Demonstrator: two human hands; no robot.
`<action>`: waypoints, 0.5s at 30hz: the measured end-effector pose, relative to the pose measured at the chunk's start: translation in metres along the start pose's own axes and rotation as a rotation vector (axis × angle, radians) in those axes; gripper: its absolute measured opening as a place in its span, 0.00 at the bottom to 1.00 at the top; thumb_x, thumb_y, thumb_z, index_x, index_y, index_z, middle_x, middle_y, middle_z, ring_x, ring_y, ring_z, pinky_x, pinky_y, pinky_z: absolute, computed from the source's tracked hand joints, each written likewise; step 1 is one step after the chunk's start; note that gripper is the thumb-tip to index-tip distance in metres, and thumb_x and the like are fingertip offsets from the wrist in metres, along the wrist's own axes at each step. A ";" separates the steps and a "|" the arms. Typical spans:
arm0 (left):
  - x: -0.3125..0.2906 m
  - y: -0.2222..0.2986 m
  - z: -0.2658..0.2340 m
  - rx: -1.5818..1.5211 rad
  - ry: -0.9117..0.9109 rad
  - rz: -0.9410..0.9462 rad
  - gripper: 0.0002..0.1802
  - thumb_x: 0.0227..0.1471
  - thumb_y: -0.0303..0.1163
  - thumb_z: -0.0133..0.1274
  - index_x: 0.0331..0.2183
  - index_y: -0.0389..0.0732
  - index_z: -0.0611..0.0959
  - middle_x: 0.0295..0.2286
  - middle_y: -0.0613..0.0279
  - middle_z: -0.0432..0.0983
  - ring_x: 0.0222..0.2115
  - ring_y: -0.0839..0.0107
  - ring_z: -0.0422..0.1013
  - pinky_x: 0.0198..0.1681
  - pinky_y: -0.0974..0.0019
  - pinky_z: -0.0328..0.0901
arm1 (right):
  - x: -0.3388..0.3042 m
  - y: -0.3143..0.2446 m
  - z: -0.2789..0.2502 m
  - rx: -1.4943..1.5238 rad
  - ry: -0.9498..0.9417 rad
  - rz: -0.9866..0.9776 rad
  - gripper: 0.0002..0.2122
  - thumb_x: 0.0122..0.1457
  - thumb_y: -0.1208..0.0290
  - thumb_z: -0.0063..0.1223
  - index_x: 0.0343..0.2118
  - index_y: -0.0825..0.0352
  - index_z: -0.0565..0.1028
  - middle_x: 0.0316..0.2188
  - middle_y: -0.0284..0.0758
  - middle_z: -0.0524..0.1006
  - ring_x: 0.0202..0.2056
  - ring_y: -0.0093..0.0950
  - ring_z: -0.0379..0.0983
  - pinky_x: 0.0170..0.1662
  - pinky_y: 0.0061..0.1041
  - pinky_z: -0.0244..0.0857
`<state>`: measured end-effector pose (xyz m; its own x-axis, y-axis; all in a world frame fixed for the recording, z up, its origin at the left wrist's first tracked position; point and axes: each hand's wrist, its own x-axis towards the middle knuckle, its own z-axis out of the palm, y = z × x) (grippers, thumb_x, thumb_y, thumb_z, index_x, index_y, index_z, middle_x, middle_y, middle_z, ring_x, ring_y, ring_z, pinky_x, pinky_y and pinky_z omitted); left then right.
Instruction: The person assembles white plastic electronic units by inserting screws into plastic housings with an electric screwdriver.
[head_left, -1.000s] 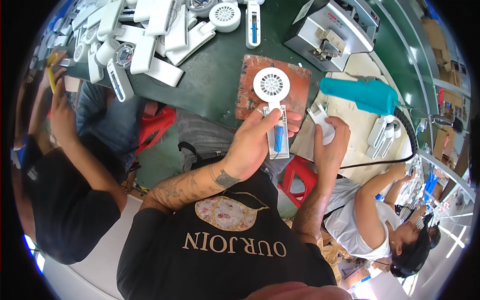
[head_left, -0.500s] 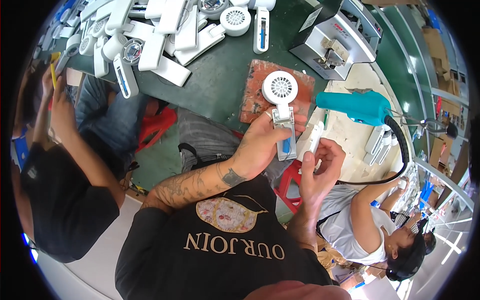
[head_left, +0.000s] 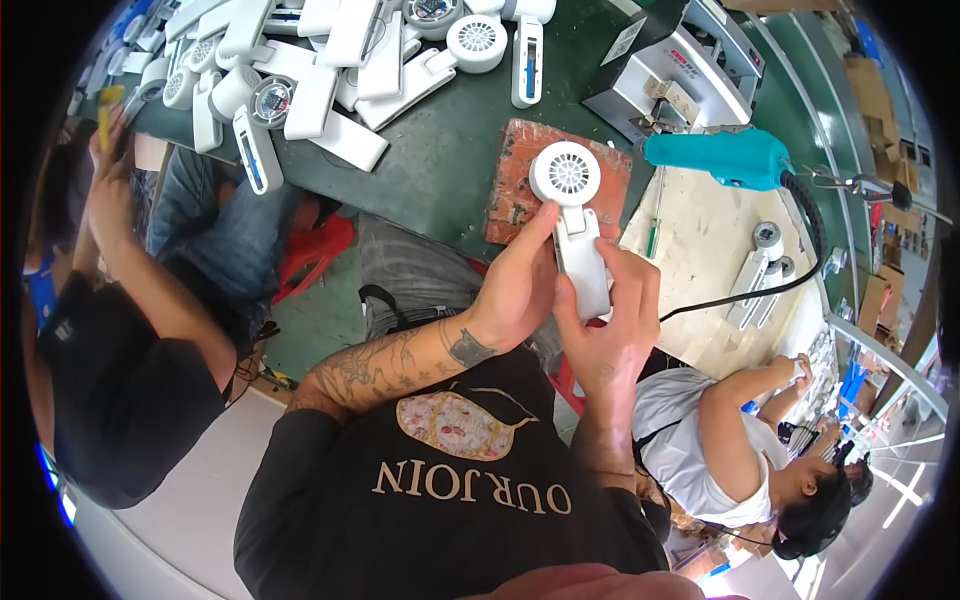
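Cover now over fan handle

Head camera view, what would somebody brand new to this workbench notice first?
Probably the white handheld fan at the centre, held between the left hand and right hand, its round grille seen against a worn reddish board. Next, the bright teal tool to the upper right, and the big heap of white fan units at the upper left on the dark green table.
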<state>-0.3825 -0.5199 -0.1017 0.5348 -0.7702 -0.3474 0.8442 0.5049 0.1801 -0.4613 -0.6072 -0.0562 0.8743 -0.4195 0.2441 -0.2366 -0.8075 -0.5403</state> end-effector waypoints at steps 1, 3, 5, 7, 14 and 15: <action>0.000 -0.001 0.000 0.037 0.005 0.002 0.32 0.70 0.53 0.29 0.59 0.38 0.69 0.54 0.50 0.72 0.55 0.61 0.69 0.62 0.56 0.60 | 0.001 0.000 0.001 -0.010 -0.014 -0.017 0.24 0.48 0.76 0.69 0.50 0.68 0.74 0.43 0.42 0.75 0.39 0.36 0.75 0.39 0.30 0.70; 0.001 0.000 -0.002 0.028 0.008 0.003 0.31 0.69 0.52 0.32 0.59 0.37 0.69 0.54 0.50 0.73 0.55 0.61 0.69 0.63 0.56 0.60 | 0.001 0.001 0.003 -0.018 -0.026 -0.029 0.24 0.48 0.77 0.69 0.50 0.68 0.74 0.44 0.43 0.75 0.43 0.40 0.76 0.42 0.33 0.72; 0.001 -0.001 -0.003 0.020 0.011 0.001 0.30 0.69 0.50 0.34 0.58 0.36 0.70 0.54 0.49 0.73 0.55 0.60 0.69 0.63 0.56 0.59 | -0.001 0.003 0.005 -0.012 -0.037 -0.019 0.25 0.47 0.78 0.69 0.50 0.68 0.74 0.44 0.44 0.74 0.46 0.43 0.76 0.47 0.37 0.72; 0.001 -0.003 -0.005 0.168 0.025 0.065 0.26 0.68 0.43 0.42 0.58 0.34 0.70 0.53 0.48 0.74 0.55 0.60 0.70 0.62 0.56 0.61 | -0.004 0.003 0.008 -0.021 -0.031 -0.014 0.25 0.46 0.79 0.69 0.50 0.68 0.74 0.44 0.44 0.74 0.46 0.43 0.76 0.47 0.37 0.72; -0.003 0.007 0.000 0.152 -0.003 0.052 0.25 0.64 0.34 0.51 0.58 0.32 0.70 0.51 0.47 0.75 0.53 0.58 0.72 0.60 0.53 0.66 | -0.016 0.014 0.003 0.018 0.067 -0.115 0.28 0.43 0.73 0.74 0.49 0.70 0.72 0.43 0.41 0.70 0.41 0.37 0.71 0.40 0.30 0.68; -0.003 0.010 -0.001 0.135 -0.011 0.055 0.26 0.64 0.35 0.52 0.58 0.32 0.70 0.51 0.47 0.75 0.52 0.57 0.73 0.60 0.52 0.66 | -0.020 0.021 0.002 0.127 0.080 -0.075 0.29 0.47 0.64 0.74 0.47 0.70 0.69 0.42 0.39 0.68 0.41 0.31 0.68 0.39 0.26 0.63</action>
<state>-0.3759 -0.5121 -0.0994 0.5802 -0.7475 -0.3234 0.8104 0.4902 0.3209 -0.4834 -0.6148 -0.0737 0.8495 -0.3962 0.3484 -0.1120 -0.7807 -0.6148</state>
